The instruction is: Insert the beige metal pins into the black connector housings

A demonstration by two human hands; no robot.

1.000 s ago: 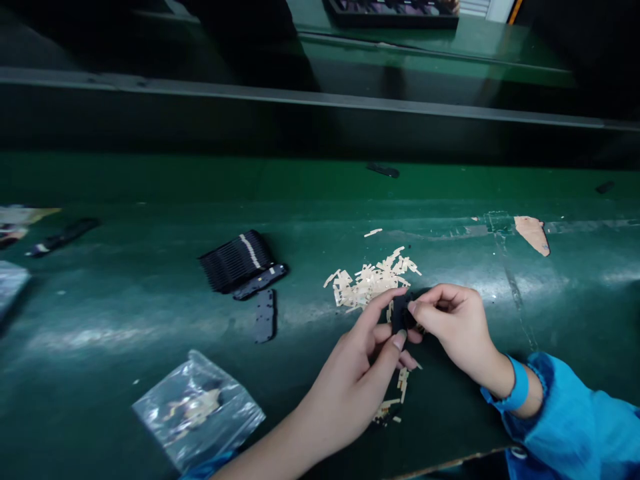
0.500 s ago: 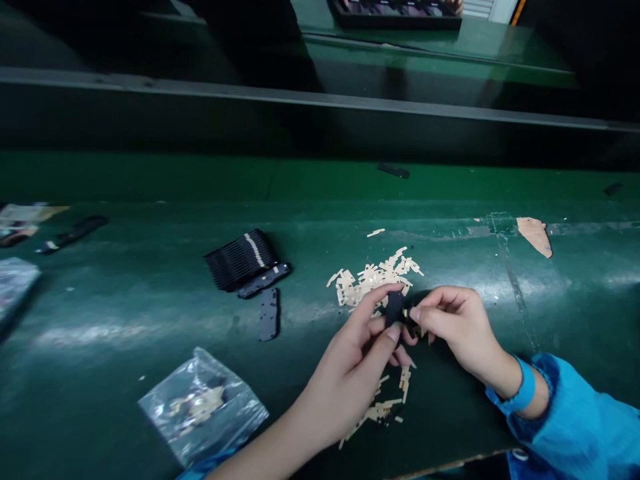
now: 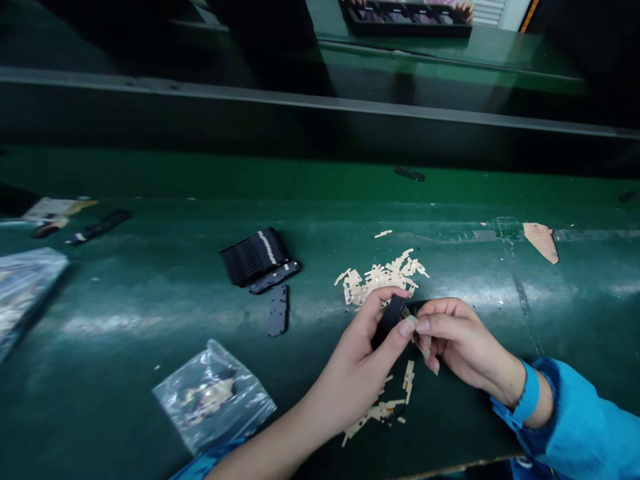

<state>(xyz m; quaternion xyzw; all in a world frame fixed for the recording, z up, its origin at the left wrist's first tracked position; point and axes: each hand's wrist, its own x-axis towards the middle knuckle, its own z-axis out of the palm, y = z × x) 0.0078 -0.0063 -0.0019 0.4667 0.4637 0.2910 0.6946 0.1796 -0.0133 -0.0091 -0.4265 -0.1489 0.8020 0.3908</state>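
Note:
A flat black plastic part [image 3: 388,320] is gripped between the thumb and fingers of my left hand [image 3: 350,373], tilted up. My right hand [image 3: 457,340] pinches at the right edge of that part, its fingertips meeting my left thumb; whatever is in the pinch is too small and covered to make out. Just beyond my hands lies a heap of small cream-coloured strips [image 3: 377,277]. More loose cream strips [image 3: 373,415], with some dark bits among them, lie below my left hand.
Left of my hands are a row of stacked black parts [image 3: 250,260] and a single black part [image 3: 279,311]. A clear plastic bag [image 3: 240,400] holds cream pieces. Another bag [image 3: 30,280] is at far left. A tan scrap [image 3: 541,241] lies right. Across the divider, a person's hands hold a black tray [image 3: 410,28].
The black part has tilted to the right in my left hand. My right fingertips have closed in against my left thumb at its edge. The whole view has shifted slightly.

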